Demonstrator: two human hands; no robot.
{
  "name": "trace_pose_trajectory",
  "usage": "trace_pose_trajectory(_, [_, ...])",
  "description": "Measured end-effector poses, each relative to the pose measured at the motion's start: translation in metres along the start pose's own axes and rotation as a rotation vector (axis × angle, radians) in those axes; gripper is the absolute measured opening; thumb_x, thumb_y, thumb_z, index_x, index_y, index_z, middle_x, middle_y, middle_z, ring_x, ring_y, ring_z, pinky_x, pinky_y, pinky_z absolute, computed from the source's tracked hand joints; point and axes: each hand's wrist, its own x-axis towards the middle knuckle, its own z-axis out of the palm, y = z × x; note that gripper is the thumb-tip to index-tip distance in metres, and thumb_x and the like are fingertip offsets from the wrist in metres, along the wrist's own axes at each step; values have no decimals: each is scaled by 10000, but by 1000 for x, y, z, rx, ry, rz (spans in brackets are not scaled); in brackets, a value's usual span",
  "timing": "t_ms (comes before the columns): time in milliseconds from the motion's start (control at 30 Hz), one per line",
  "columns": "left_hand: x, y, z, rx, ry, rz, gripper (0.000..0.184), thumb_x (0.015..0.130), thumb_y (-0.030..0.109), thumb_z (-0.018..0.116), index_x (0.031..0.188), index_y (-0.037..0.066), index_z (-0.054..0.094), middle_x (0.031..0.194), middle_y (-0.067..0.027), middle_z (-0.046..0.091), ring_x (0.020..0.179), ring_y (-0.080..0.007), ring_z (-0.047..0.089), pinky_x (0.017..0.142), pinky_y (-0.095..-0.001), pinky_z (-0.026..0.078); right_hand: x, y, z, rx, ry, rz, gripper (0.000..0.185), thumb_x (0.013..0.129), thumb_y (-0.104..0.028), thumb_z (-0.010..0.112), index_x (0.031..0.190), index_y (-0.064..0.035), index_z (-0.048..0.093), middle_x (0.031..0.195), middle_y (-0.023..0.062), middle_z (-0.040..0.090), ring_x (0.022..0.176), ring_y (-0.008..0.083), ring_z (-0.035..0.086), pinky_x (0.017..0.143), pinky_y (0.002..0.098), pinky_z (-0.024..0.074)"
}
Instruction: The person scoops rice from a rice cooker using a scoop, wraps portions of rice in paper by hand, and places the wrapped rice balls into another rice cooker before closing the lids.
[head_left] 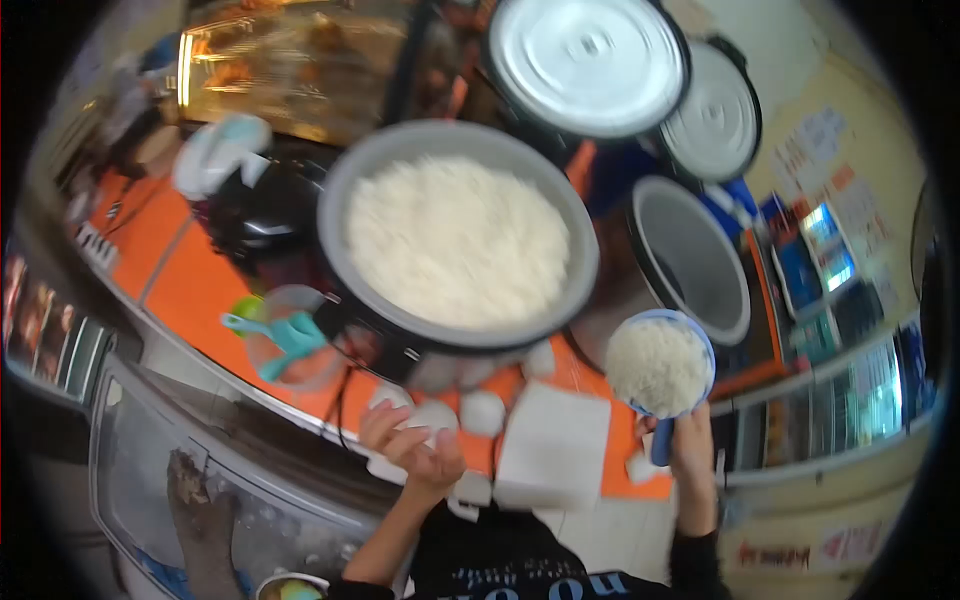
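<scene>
My right hand (692,450) is wrapped around the handle of a blue cup (662,441), which is heaped with white rice (657,365). The cup is held above the counter's right part, in front of an open pot. My left hand (415,447) is palm up with its fingers apart and nothing in it, near several round white wrapped pieces (482,413). Beyond both hands stands a large rice cooker (365,155) full of cooked rice (460,240).
A second open pot (690,255) stands to the right, with two metal lids (590,60) behind. A white sheet (553,445) lies on the orange counter (185,290). At left are a clear container with teal scoops (290,340) and a black appliance (275,210).
</scene>
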Motion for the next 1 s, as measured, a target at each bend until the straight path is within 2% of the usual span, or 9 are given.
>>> trace_pose_trajectory(133, [-78, 24, 21, -65, -1118, -74, 608, 641, 286, 735, 1136, 63, 461, 1313, -137, 360, 1250, -284, 327, 1012, -462, 263, -80, 129, 19, -210, 673, 26, 458, 936, -105, 394, 1378, -23, 305, 970, 121, 588, 719, 140, 596, 642, 258, 481])
trace_pose_trajectory(200, [-130, 15, 48, -110, -1450, -47, 834, 535, 330, 811, 1219, 48, 427, 1382, -138, 323, 1311, -305, 270, 1055, -443, 239, -88, 228, 41, -854, 707, -224, 490, 880, -73, 473, 1357, -127, 376, 1025, 131, 591, 715, 264, 611, 614, 360, 474])
trace_pose_trajectory(233, [-153, 12, 56, -66, -1555, 2, 932, 491, 354, 821, 1255, 34, 392, 1397, -138, 305, 1322, -298, 251, 1068, -437, 226, -98, 251, 44, -1057, 321, 200, 502, 861, -98, 498, 1339, -213, 399, 1058, 152, 584, 775, 321, 621, 629, 395, 482])
trace_pose_trajectory(300, [-184, 0, 77, 32, -1748, 138, 1129, 403, 402, 839, 1325, 6, 321, 1427, -137, 270, 1344, -284, 215, 1093, -426, 201, -96, 264, 51, -772, 273, 268, 463, 887, -154, 493, 1331, -239, 393, 1020, 170, 609, 803, 332, 623, 639, 407, 482])
trace_pose_trajectory(400, [-209, -8, 90, 148, -1817, 174, 1263, 324, 399, 847, 1359, -24, 261, 1434, -134, 259, 1341, -276, 225, 1091, -412, 209, -71, 245, 32, -738, 164, 186, 405, 890, -220, 502, 1286, -227, 422, 810, 171, 630, 640, 366, 614, 560, 431, 480])
trace_pose_trajectory(633, [-213, 5, 97, 284, -1821, 141, 1343, 252, 358, 854, 1376, -20, 223, 1453, -132, 228, 1356, -253, 205, 1102, -402, 185, -60, 283, 34, -877, 129, 248, 362, 876, -344, 521, 1223, -264, 455, 766, 182, 607, 625, 381, 602, 545, 457, 476])
trace_pose_trajectory(767, [-201, 25, 67, 329, -1625, -7, 1110, 439, 322, 838, 1353, 15, 290, 1382, -131, 338, 1296, -282, 306, 1073, -427, 228, -46, 253, -12, -510, 385, -40, 461, 869, -261, 554, 1277, -114, 398, 869, 218, 571, 735, 393, 601, 661, 439, 482])
trace_pose_trajectory(833, [-201, 51, 32, 222, -1572, -115, 911, 526, 304, 799, 1293, 70, 368, 1278, -111, 428, 1217, -290, 383, 1029, -434, 281, -17, 279, -47, -196, 498, 136, 545, 814, -202, 619, 1256, 5, 376, 1028, 254, 524, 946, 399, 546, 822, 402, 441])
trace_pose_trajectory(1000, [-252, 56, -22, 144, -1654, 138, 602, 609, 205, 732, 1150, 115, 484, 1156, -83, 489, 1105, -277, 448, 943, -421, 345, -18, 281, -59, -865, 243, 11, 624, 712, -134, 685, 1249, -7, 395, 1158, 235, 467, 1079, 374, 475, 912, 400, 399])
